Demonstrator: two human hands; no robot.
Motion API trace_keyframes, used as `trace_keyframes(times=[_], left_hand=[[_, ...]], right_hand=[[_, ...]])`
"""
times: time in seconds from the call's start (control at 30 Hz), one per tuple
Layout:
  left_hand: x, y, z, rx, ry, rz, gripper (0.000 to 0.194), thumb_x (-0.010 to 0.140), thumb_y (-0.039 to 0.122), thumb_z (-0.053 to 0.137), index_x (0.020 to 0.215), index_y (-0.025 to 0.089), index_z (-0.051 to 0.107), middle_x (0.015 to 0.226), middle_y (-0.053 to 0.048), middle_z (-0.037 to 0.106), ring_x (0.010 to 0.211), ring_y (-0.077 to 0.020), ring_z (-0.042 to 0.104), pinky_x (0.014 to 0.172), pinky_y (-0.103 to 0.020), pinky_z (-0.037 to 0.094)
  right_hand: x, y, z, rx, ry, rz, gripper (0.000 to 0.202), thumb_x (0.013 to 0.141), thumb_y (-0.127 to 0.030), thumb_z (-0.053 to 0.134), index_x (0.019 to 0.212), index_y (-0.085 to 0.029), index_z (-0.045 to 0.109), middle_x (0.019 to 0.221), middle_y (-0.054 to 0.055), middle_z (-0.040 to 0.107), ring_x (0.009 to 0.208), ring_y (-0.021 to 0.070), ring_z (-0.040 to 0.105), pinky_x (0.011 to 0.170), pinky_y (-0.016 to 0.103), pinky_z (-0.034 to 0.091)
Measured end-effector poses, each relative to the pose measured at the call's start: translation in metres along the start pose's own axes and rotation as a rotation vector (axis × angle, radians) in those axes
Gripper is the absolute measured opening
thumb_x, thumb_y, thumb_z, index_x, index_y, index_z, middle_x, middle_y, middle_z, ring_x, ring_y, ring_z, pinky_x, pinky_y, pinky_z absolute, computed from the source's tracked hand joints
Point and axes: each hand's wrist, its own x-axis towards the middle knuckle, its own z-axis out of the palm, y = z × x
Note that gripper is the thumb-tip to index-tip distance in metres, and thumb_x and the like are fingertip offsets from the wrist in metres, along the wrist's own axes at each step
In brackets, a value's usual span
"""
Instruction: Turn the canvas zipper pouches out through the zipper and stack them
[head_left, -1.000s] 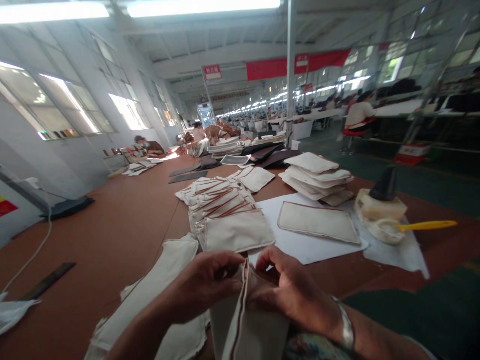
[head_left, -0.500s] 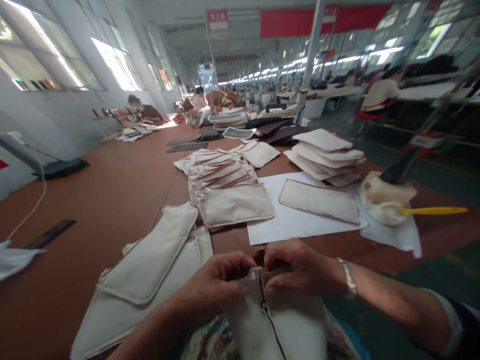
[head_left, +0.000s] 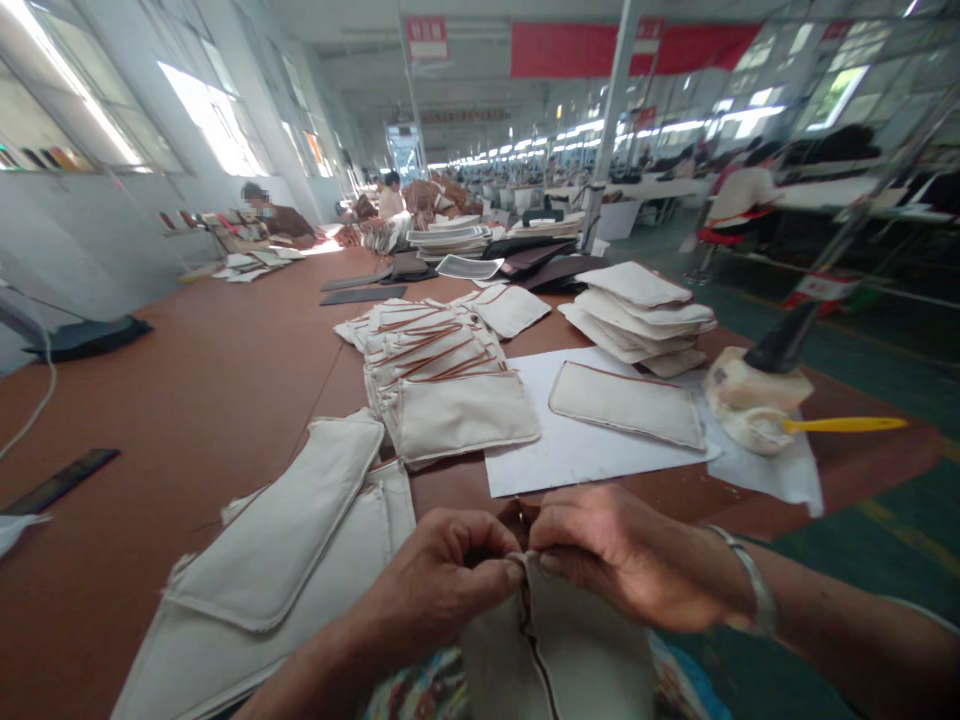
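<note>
Close to my body, a cream fabric piece (head_left: 592, 650) with a dark brown-edged seam down its middle hangs from both hands. My left hand (head_left: 450, 565) pinches its top edge just left of the seam, thumb and forefinger together. On the other side, my right hand (head_left: 630, 550) pinches the same edge, its fingertips almost touching the left ones. A bit of brown material (head_left: 517, 515) shows behind the fingertips. Left of my left hand lie overlapping cream fabric pieces (head_left: 277, 530). Ahead is a row of stacked cream pieces with brown edging (head_left: 465, 415).
A single cream piece (head_left: 626, 402) lies on white paper (head_left: 517, 465). Behind it stands a pile of cream pieces (head_left: 637, 285). At right, a yellow-handled tool (head_left: 847, 425) rests on a whitish container (head_left: 750, 385). A dark flat strip (head_left: 60, 480) lies at left. A person (head_left: 277, 215) sits at the far end.
My right hand has shifted slightly, its fingertips now closer to the left ones at the seam's top. The whole view has swung a little to the right.
</note>
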Motion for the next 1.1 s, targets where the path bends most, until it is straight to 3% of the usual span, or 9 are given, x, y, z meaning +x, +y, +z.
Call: trace_keyframes(times=[0.1, 0.2, 0.3, 0.43, 0.5, 0.6, 0.77, 0.93, 1.1], left_hand=[[0.001, 0.003, 0.005, 0.016, 0.026, 0.016, 0.02, 0.082, 0.031, 0.063, 0.077, 0.012, 0.064, 0.065, 0.003, 0.051, 0.057, -0.0091, 0.036, 0.051, -0.022, 0.027], [0.001, 0.007, 0.008, 0.033, 0.031, 0.052, 0.02, 0.085, 0.03, 0.061, 0.078, 0.012, 0.065, 0.07, 0.001, 0.056, 0.062, -0.0106, 0.043, 0.055, -0.021, 0.033], [0.0, 0.009, 0.01, 0.083, 0.048, 0.07, 0.021, 0.086, 0.03, 0.061, 0.079, 0.011, 0.067, 0.073, -0.001, 0.059, 0.066, -0.012, 0.046, 0.059, -0.022, 0.036], [-0.001, 0.013, 0.013, 0.114, 0.055, 0.034, 0.021, 0.084, 0.029, 0.059, 0.078, 0.011, 0.066, 0.072, 0.0, 0.057, 0.064, -0.0117, 0.044, 0.056, -0.022, 0.033], [0.0, 0.014, 0.014, 0.129, 0.06, 0.026, 0.02, 0.083, 0.029, 0.058, 0.076, 0.011, 0.065, 0.069, 0.001, 0.054, 0.062, -0.0112, 0.041, 0.054, -0.022, 0.031], [0.001, 0.013, 0.013, 0.119, 0.035, 0.038, 0.018, 0.08, 0.026, 0.059, 0.074, 0.011, 0.065, 0.066, 0.001, 0.051, 0.061, -0.0108, 0.039, 0.055, -0.022, 0.03], [0.001, 0.005, 0.012, -0.285, -0.019, -0.074, 0.02, 0.074, 0.028, 0.064, 0.08, 0.01, 0.069, 0.07, -0.002, 0.058, 0.06, -0.0115, 0.046, 0.054, -0.022, 0.033], [0.003, 0.001, 0.019, -0.393, 0.003, -0.185, 0.035, 0.075, 0.045, 0.073, 0.071, 0.012, 0.062, 0.059, 0.001, 0.052, 0.05, -0.0085, 0.04, 0.048, -0.021, 0.028], [0.002, 0.0, 0.02, -0.165, 0.029, -0.13, 0.033, 0.077, 0.043, 0.071, 0.073, 0.012, 0.062, 0.06, 0.002, 0.049, 0.052, -0.0075, 0.034, 0.048, -0.02, 0.024]], right_hand=[[-0.002, -0.01, 0.001, -0.007, 0.033, 0.089, 0.021, 0.096, -0.032, 0.057, 0.108, -0.016, 0.062, 0.099, 0.009, 0.067, 0.087, 0.0198, 0.061, 0.077, 0.029, 0.045], [-0.002, -0.012, 0.007, 0.073, 0.121, 0.191, 0.028, 0.09, -0.039, 0.066, 0.103, -0.015, 0.06, 0.089, 0.005, 0.066, 0.076, 0.0168, 0.058, 0.068, 0.026, 0.044], [0.0, -0.01, 0.013, 0.171, 0.125, 0.235, 0.016, 0.09, -0.031, 0.064, 0.091, -0.016, 0.06, 0.074, -0.001, 0.061, 0.063, 0.0117, 0.051, 0.055, 0.021, 0.038], [0.002, -0.009, 0.017, 0.234, 0.144, 0.284, 0.006, 0.085, -0.02, 0.065, 0.086, -0.014, 0.063, 0.067, -0.002, 0.06, 0.058, 0.0096, 0.048, 0.05, 0.018, 0.035], [0.002, -0.008, 0.018, 0.23, 0.192, 0.247, 0.002, 0.083, -0.015, 0.064, 0.085, -0.014, 0.064, 0.067, -0.002, 0.06, 0.058, 0.0092, 0.049, 0.051, 0.017, 0.036], [0.0, -0.005, 0.018, 0.179, 0.255, 0.044, 0.005, 0.082, -0.009, 0.062, 0.084, -0.013, 0.064, 0.074, 0.001, 0.063, 0.064, 0.01, 0.054, 0.059, 0.018, 0.04], [-0.008, 0.006, 0.014, 0.015, 0.209, -0.208, 0.012, 0.091, -0.014, 0.054, 0.093, -0.01, 0.065, 0.081, 0.006, 0.058, 0.068, 0.0122, 0.053, 0.059, 0.021, 0.038], [-0.013, 0.01, 0.009, -0.207, 0.086, -0.185, 0.021, 0.1, -0.023, 0.045, 0.091, -0.014, 0.061, 0.078, 0.003, 0.055, 0.066, 0.0124, 0.049, 0.056, 0.023, 0.032], [-0.017, 0.013, 0.012, 0.009, 0.171, -0.183, 0.018, 0.098, -0.028, 0.05, 0.097, -0.013, 0.06, 0.081, 0.004, 0.059, 0.069, 0.0127, 0.052, 0.061, 0.023, 0.038]])
